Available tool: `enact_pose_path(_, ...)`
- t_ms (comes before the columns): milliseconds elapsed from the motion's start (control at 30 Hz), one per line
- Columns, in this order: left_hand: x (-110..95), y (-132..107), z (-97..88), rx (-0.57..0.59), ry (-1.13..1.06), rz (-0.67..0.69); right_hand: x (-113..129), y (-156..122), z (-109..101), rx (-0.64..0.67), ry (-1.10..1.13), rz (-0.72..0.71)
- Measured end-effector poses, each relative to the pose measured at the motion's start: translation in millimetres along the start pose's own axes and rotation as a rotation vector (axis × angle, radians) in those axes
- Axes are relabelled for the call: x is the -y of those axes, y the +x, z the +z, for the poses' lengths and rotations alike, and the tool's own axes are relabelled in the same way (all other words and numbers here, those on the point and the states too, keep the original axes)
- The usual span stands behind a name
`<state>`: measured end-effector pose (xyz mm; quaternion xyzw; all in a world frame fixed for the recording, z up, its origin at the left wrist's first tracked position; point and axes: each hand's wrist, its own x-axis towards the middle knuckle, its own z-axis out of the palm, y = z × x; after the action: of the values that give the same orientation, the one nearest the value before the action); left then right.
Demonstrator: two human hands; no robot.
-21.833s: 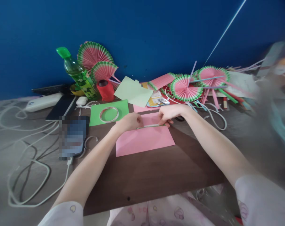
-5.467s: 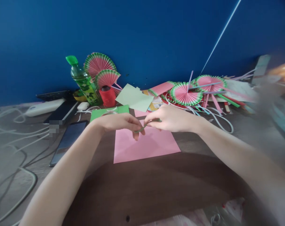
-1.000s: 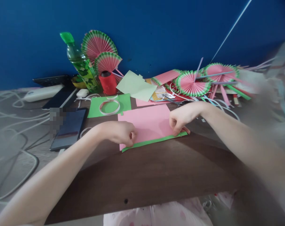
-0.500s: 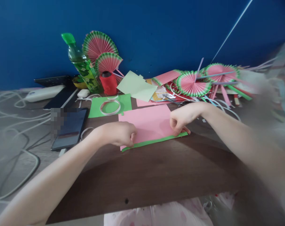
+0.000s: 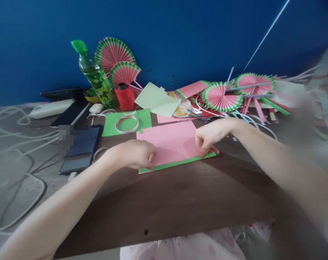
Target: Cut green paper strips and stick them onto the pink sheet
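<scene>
A sheet of pink paper (image 5: pixel 174 142) lies flat on the dark table, with a narrow green paper strip (image 5: pixel 177 163) along its near edge. My left hand (image 5: pixel 139 153) is closed at the strip's left end, fingertips pressed down on it. At the other end, my right hand (image 5: pixel 207 139) pinches the strip against the paper, its curled fingers touching the near right corner. The strip's left end sits about level with the pink sheet's left corner. A small green tab shows at the sheet's far left corner.
Behind the sheet, a tape roll (image 5: pixel 127 124) rests on green paper (image 5: pixel 108 124). A phone (image 5: pixel 84 151) and cables lie left. Along the blue wall stand a green bottle (image 5: pixel 95 77), a red-wrapped container (image 5: pixel 125 97) and folded paper fans (image 5: pixel 223 95); pale green paper (image 5: pixel 158 99) lies between.
The strip's left end has shifted slightly left and away from me, closer in line with the pink sheet's edge. My left hand moved a little with it; my right hand stayed put.
</scene>
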<state>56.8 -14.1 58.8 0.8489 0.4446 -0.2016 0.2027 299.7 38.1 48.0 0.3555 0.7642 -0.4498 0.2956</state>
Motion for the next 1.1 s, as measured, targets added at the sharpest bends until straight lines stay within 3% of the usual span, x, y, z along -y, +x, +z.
enact_pose_path(333,1.7,1.9,-3.6,0.071,-0.062,0.013,-1.5,1.3,-0.2,-0.001,-0.003,-0.017)
enact_pose_path(800,13.4,-2.8,-13.1,0.156,-0.007,-0.072,0.2,1.4,-0.3,0.0,0.008,0.016)
enact_pose_path(900,11.8,-5.3,-16.5,0.149,-0.072,-0.015,-0.7,1.9,-0.5,-0.001,0.004,0.006)
enact_pose_path(1000,5.4,-1.7,-15.3,0.045,-0.157,0.108,-1.1,2.2,-0.7,-0.006,-0.011,0.002)
enact_pose_path(1067,-1.5,5.4,-9.3,-0.118,-0.193,0.21,-0.8,2.1,-0.8,-0.006,-0.024,0.011)
enact_pose_path(1100,-5.0,10.0,-4.9,-0.253,-0.201,0.263,-0.5,2.1,-0.8,-0.006,-0.029,0.018)
